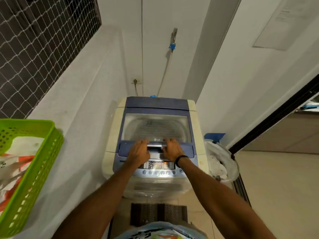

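Observation:
A top-loading washing machine (pixel 110 135) stands against the far wall, with a blue lid (pixel 156 107) that lies closed and has a clear window. Both of my hands are at the silver lid handle (pixel 154 146) at the lid's front edge. My left hand (pixel 139 151) grips the handle's left end, fingers curled over it. My right hand (pixel 172 150), with a dark band at the wrist, grips the right end the same way. The control panel (pixel 158 168) with its row of buttons lies just below my wrists.
A green plastic basket (pixel 43 152) with white and orange cloth sits on the ledge at the left. A bin lined with a white bag (pixel 222 163) stands right of the machine. A dark mat (pixel 158 214) lies on the floor in front. A doorway opens at the right.

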`<state>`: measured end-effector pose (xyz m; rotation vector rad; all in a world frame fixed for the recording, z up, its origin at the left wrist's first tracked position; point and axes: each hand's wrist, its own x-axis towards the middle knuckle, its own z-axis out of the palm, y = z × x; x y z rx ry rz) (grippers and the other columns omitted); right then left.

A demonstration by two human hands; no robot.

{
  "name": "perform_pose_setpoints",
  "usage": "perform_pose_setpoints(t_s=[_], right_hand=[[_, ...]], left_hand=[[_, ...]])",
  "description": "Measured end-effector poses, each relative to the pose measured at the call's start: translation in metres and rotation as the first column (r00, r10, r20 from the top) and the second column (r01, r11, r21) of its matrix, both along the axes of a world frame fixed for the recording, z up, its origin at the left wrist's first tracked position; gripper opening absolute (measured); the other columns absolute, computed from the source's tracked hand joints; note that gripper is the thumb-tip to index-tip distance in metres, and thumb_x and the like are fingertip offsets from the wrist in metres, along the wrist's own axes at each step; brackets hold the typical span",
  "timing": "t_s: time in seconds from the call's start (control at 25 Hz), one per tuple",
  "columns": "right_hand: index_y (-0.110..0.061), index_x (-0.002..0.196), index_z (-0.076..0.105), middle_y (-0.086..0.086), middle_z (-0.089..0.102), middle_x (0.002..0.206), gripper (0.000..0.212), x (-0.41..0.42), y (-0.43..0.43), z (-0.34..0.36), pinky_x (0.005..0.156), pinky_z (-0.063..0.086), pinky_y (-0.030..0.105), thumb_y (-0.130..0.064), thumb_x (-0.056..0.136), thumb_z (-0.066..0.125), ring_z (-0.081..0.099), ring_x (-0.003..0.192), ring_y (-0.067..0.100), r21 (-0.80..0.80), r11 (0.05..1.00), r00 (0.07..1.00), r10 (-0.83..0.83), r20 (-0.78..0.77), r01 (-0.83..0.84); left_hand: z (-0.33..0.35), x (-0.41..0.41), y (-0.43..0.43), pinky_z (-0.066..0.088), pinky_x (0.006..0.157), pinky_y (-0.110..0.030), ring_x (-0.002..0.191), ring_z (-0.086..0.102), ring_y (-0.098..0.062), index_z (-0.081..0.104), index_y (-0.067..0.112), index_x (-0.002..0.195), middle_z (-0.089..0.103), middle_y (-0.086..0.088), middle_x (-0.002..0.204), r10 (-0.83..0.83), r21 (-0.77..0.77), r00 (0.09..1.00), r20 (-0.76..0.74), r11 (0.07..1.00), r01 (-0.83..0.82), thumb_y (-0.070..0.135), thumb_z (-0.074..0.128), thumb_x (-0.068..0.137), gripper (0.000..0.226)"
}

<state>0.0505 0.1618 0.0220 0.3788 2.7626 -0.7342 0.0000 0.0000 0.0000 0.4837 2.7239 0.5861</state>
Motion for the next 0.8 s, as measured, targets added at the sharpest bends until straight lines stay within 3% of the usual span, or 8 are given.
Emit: perform_pose_setpoints(t_s=[0.28, 0.44, 0.64, 0.8], right_hand=[[-0.019, 0.141, 0.048, 0.01, 0.053, 0.138, 0.056, 0.001, 0.004, -0.032, 0.107, 0.04, 0.046, -0.042, 0.091, 0.063, 0.046, 0.13, 0.029, 0.159, 0.954, 0.949, 0.216, 0.23, -0.255], [-0.021, 0.139, 0.049, 0.009, 0.056, 0.135, 0.057, -0.016, 0.016, -0.045, 0.107, 0.04, 0.046, -0.047, 0.09, 0.062, 0.05, 0.127, 0.029, 0.131, 0.943, 0.915, 0.252, 0.315, -0.305], [-0.016, 0.127, 0.058, 0.009, 0.064, 0.126, 0.055, -0.032, 0.031, -0.056, 0.101, 0.048, 0.044, -0.054, 0.088, 0.063, 0.06, 0.116, 0.029, 0.078, 0.922, 0.877, 0.331, 0.348, -0.379], [-0.016, 0.118, 0.061, 0.008, 0.068, 0.117, 0.052, -0.039, 0.042, -0.038, 0.094, 0.052, 0.043, -0.055, 0.083, 0.068, 0.064, 0.107, 0.028, 0.028, 0.901, 0.862, 0.404, 0.305, -0.433]], left_hand=[[-0.03, -0.007, 0.004, 0.043, 0.1, -0.044, 0.12, 0.054, -0.026, 0.052, 0.02, 0.126, 0.056, -0.005, 0.13, -0.252, -0.28, 0.957, 0.142, 0.918, 0.283, 0.03, 0.071, 0.08, 0.051], [-0.033, -0.021, 0.016, 0.032, 0.105, -0.044, 0.121, 0.052, -0.024, 0.052, 0.026, 0.13, 0.057, -0.002, 0.128, -0.232, -0.379, 0.942, 0.244, 0.871, 0.313, 0.038, 0.077, 0.074, 0.062], [-0.03, -0.033, 0.031, 0.029, 0.107, -0.045, 0.123, 0.05, -0.023, 0.055, 0.023, 0.122, 0.057, -0.003, 0.129, -0.162, -0.453, 0.935, 0.314, 0.84, 0.297, 0.036, 0.08, 0.073, 0.057], [-0.012, -0.03, 0.04, 0.029, 0.105, -0.045, 0.121, 0.05, -0.023, 0.053, 0.022, 0.119, 0.057, -0.003, 0.125, -0.158, -0.494, 0.957, 0.245, 0.829, 0.264, 0.051, 0.077, 0.069, 0.062]])
